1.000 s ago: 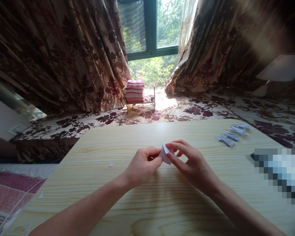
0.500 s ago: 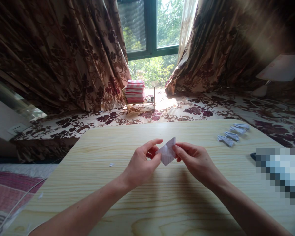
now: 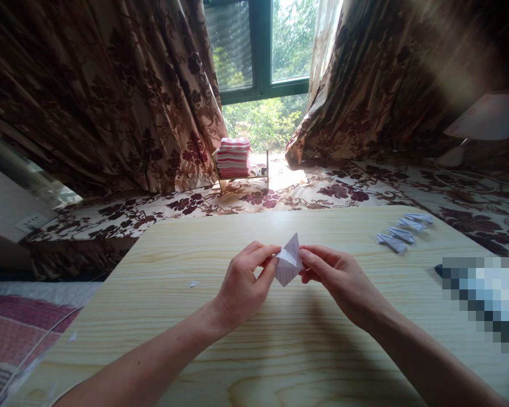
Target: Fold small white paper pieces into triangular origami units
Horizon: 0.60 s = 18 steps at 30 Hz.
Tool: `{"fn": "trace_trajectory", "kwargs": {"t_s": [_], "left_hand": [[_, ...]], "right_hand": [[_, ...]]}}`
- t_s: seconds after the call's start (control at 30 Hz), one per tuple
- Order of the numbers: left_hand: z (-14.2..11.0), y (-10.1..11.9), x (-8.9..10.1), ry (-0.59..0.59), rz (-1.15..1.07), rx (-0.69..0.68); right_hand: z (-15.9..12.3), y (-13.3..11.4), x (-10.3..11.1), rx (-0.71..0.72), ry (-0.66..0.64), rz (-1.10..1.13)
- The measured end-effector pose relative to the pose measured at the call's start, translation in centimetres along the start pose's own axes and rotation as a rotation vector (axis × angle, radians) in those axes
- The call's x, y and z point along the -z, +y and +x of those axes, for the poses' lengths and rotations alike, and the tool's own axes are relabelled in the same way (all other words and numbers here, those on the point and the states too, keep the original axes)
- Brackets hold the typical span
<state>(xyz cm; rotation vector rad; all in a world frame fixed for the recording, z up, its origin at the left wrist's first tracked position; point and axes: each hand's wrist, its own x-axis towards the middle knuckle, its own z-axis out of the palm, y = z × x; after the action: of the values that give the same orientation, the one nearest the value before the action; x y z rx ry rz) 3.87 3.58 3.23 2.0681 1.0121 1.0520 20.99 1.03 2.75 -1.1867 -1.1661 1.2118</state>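
Note:
Between my two hands, a small folded sheet of white paper (image 3: 287, 265) is held above the wooden table (image 3: 161, 350). Its outline is pointed at top and bottom, and a flap stands partly raised from it. My left hand (image 3: 248, 277) pinches the paper's left corner between thumb and forefinger. On the opposite side, my right hand (image 3: 333, 271) grips the right edge, thumb in front and the other fingers curled behind. Several folded paper pieces (image 3: 392, 243) lie in a slanting row at the table's far right.
A paper scrap (image 3: 194, 284) lies left of my hands. On the right edge rests a blurred-out device (image 3: 487, 299). Behind the table, a small rack (image 3: 242, 178) bears folded red-and-white cloths (image 3: 233, 157). A lamp (image 3: 486, 118) stands at the far right, near floral curtains (image 3: 152, 102).
My left forefinger has come down onto the paper, closing the pinch. The paper has tilted, and its flap now stands out more. My right hand has barely moved.

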Motion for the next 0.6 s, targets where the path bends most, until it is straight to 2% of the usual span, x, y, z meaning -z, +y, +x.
{"fn": "trace_trajectory", "kwargs": {"t_s": [0.1,0.27,0.4,0.6], "left_hand": [[0.12,0.01,-0.03,0.021,-0.038,0.091],[0.35,0.31,-0.08,-0.009,-0.23,0.322],[0.48,0.45,-0.12,-0.016,-0.369,0.387],[0.65,0.06,-0.27,-0.028,-0.834,0.714]], "right_hand": [[-0.09,-0.06,-0.02,0.027,-0.023,-0.04],[-0.18,-0.11,-0.08,0.067,-0.057,-0.097],[-0.27,0.06,-0.11,0.072,-0.108,-0.124],[-0.39,0.07,-0.12,0.093,-0.137,-0.128]]}}
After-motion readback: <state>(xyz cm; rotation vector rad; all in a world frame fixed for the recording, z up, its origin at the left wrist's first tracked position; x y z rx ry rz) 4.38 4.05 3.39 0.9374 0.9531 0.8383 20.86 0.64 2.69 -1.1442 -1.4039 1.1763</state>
